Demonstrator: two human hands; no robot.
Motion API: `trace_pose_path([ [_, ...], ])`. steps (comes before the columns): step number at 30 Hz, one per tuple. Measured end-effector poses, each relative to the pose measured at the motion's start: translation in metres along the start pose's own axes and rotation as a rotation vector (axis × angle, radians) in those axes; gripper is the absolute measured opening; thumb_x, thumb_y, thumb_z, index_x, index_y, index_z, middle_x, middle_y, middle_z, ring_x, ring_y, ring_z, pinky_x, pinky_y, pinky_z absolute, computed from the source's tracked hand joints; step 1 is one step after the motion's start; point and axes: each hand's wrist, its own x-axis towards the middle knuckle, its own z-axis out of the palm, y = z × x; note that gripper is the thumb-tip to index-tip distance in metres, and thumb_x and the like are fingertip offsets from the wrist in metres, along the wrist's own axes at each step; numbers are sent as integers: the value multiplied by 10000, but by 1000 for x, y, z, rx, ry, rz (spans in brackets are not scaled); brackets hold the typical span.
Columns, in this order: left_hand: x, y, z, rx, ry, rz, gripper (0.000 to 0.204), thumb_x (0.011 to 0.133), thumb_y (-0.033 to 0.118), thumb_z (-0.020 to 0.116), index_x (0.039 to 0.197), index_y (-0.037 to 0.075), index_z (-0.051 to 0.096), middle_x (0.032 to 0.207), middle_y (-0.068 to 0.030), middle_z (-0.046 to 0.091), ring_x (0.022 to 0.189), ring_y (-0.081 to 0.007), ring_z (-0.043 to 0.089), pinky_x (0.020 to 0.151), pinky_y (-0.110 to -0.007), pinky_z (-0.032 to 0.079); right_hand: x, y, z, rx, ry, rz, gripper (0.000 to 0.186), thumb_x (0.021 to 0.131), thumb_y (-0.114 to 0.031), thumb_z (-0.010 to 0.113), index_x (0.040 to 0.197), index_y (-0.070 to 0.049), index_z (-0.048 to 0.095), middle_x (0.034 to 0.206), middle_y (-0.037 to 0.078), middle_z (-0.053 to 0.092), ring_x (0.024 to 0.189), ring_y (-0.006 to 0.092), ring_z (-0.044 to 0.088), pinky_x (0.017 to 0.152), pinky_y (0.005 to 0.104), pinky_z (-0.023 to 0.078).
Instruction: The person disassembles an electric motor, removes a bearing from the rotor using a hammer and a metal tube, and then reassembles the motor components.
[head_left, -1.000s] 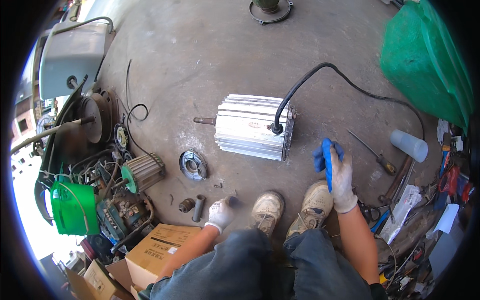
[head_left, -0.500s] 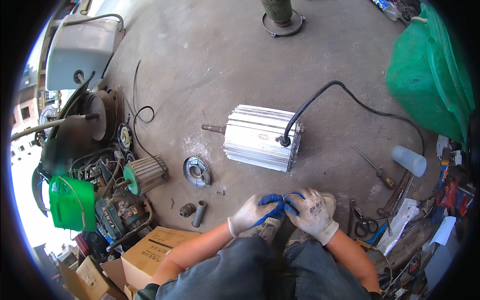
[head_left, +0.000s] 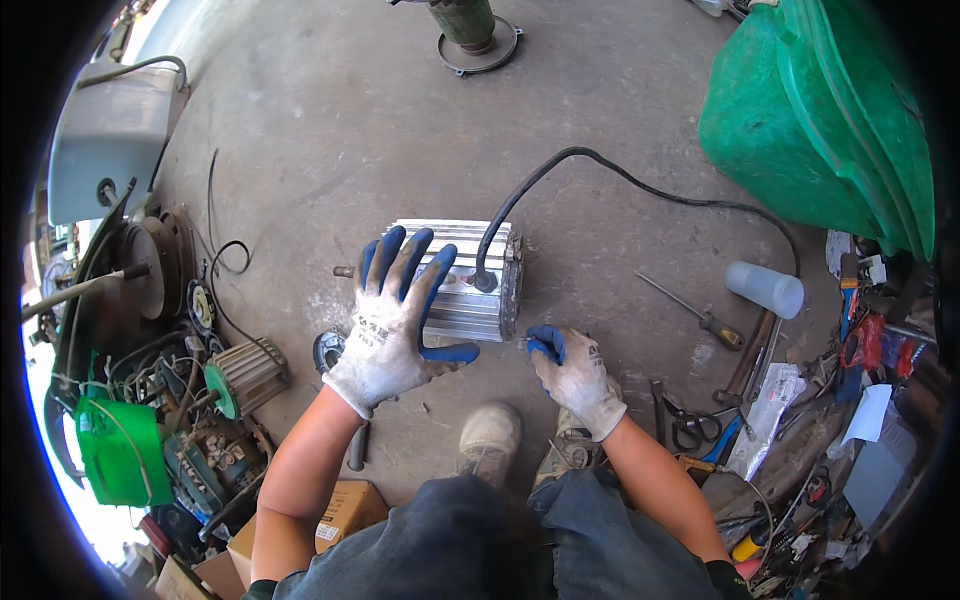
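A silver finned electric motor (head_left: 480, 318) lies on its side on the concrete floor, with its shaft (head_left: 343, 271) pointing left. A black cable (head_left: 650, 190) rises from its top and arcs off to the right. Above the motor's left part, my left hand (head_left: 385, 335) is open, fingers spread, in a white glove with blue coating. The glove hides part of the housing; contact with it is unclear. Close to the motor's near right corner, my gloved right hand (head_left: 580, 375) pinches thumb and fingers together around something small, its kind not discernible.
A round metal end cover (head_left: 328, 350) is partly behind my left hand. To the right lie a screwdriver (head_left: 722, 330), a translucent cup (head_left: 765, 288) and scissors (head_left: 692, 425), below a large green tub (head_left: 770, 130). Leftward are a smaller motor (head_left: 248, 378) and a green bucket (head_left: 120, 455).
My hands were together near my knees and have parted. The left has reached forward over the motor, opening out; the right has moved toward the motor's end. The whole view has shifted.
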Motion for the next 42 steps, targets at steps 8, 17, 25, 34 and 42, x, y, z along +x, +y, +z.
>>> trace_pose_path([
  [8, 3, -3, 25, 170, -143, -55, 1136, 637, 506, 856, 1561, 126, 315, 1593, -233, 270, 1493, -466, 179, 1217, -617, 83, 4, 9, 16, 125, -26, 46, 189, 851, -144, 676, 1000, -30, 707, 936, 218, 704, 868, 424, 672, 783, 465, 542],
  [17, 1, -5, 30, 127, -77, -62, 1092, 635, 455, 864, 1562, 203, 345, 1582, -206, 320, 1481, -455, 226, 1204, -617, 113, 7, 6, 20, 159, -58, 42, 142, 868, -139, 659, 930, -22, 712, 874, 224, 699, 810, 426, 672, 716, 480, 532],
  [25, 1, -4, 32, 190, -71, -41, 1137, 585, 482, 886, 1519, 90, 369, 1558, -233, 326, 1469, -471, 228, 1206, -622, 118, 8, -3, 17, -49, -32, -91, 158, 883, -162, 629, 966, -40, 686, 884, 219, 688, 827, 436, 659, 739, 517, 522],
  [34, 0, -5, 34, 190, -61, -34, 1126, 582, 503, 883, 1502, 84, 387, 1555, -235, 332, 1464, -473, 233, 1202, -628, 123, 18, -1, 8, -213, -121, -173, 129, 846, -110, 664, 940, -22, 670, 899, 237, 679, 852, 448, 654, 738, 509, 534],
  [42, 1, -5, 34, 175, -39, -19, 1108, 584, 500, 884, 1491, 88, 399, 1552, -234, 337, 1461, -473, 239, 1197, -631, 134, 24, 3, 3, -177, -150, -212, 126, 856, -116, 657, 917, -5, 654, 860, 220, 678, 807, 443, 657, 686, 498, 534],
])
